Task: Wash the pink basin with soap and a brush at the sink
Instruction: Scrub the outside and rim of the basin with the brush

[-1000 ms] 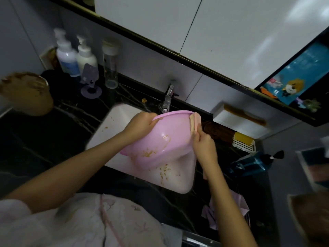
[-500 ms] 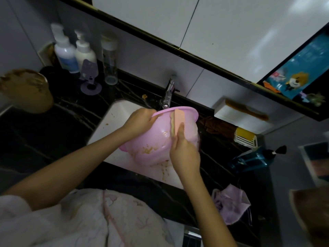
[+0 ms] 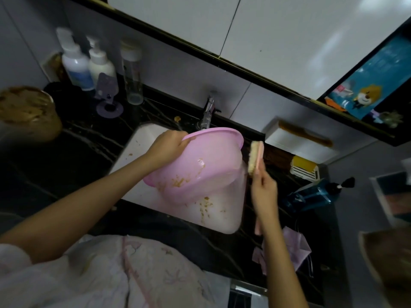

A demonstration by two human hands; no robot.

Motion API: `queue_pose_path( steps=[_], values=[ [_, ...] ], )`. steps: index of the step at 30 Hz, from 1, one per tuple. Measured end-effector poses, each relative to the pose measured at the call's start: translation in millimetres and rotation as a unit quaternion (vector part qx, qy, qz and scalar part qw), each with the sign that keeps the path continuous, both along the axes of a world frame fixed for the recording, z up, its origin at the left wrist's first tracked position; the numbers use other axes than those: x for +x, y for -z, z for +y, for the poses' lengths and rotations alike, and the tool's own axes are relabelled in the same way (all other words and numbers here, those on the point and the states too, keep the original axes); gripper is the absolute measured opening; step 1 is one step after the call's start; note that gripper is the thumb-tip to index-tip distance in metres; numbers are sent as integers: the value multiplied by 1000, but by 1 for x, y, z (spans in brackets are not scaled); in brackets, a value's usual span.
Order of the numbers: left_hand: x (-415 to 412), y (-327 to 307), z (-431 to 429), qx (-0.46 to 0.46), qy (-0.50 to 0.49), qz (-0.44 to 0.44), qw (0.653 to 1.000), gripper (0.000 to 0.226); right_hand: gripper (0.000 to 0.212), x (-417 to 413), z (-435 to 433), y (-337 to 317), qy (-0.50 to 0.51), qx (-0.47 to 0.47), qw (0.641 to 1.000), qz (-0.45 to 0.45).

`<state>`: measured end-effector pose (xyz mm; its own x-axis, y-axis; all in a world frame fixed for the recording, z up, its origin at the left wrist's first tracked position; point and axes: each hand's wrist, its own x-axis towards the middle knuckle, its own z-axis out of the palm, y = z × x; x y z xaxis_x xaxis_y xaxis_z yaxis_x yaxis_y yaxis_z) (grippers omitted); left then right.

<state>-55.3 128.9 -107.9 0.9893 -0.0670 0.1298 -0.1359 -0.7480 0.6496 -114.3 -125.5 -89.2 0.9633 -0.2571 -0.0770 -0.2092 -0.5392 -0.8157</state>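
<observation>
The pink basin (image 3: 200, 161) hangs tilted over the white sink (image 3: 142, 141), its underside facing me and smeared with brown bits. My left hand (image 3: 165, 145) grips the basin's rim on the left. A pink-handled brush (image 3: 255, 157) with pale bristles stands just right of the basin, a small gap between them. My right hand (image 3: 263, 193) holds the brush by its handle. The tap (image 3: 208, 112) rises behind the basin.
Two pump bottles (image 3: 76, 63) and a clear tumbler (image 3: 133, 76) stand at the back left on the black marble counter (image 3: 66, 150). A blue pump bottle (image 3: 315, 194) and a yellow soap dish (image 3: 304, 166) lie right of the sink. A brown-smeared tub (image 3: 26, 112) sits far left.
My right hand has pulled the brush off the basin's underside and out to the right. The basin has tipped a little further over the sink; my left hand keeps its grip.
</observation>
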Motion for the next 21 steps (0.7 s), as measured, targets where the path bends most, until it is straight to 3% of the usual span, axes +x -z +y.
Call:
queue_pose_path(
  steps=[4,8,11,14,18,21],
  values=[
    [-2,1,1,-9,1,0,1000,41,42,35,-21,17,8,16,987,158],
    [1,2,3,-14,-5,3,1000,42,40,25,13,1,-82,-2,995,57],
    [3,3,1,-16,4,10,1000,41,48,0,34,-9,-211,-204,956,-15],
    [5,0,-2,-11,23,13,1000,37,52,-5,19,-10,-207,-343,915,-48],
    [6,-2,-5,-18,48,1,999,33,52,3,21,-11,-165,-323,931,-32],
    [8,-3,-8,-3,52,8,999,31,53,-22,47,5,-273,-358,886,-106]
  ],
)
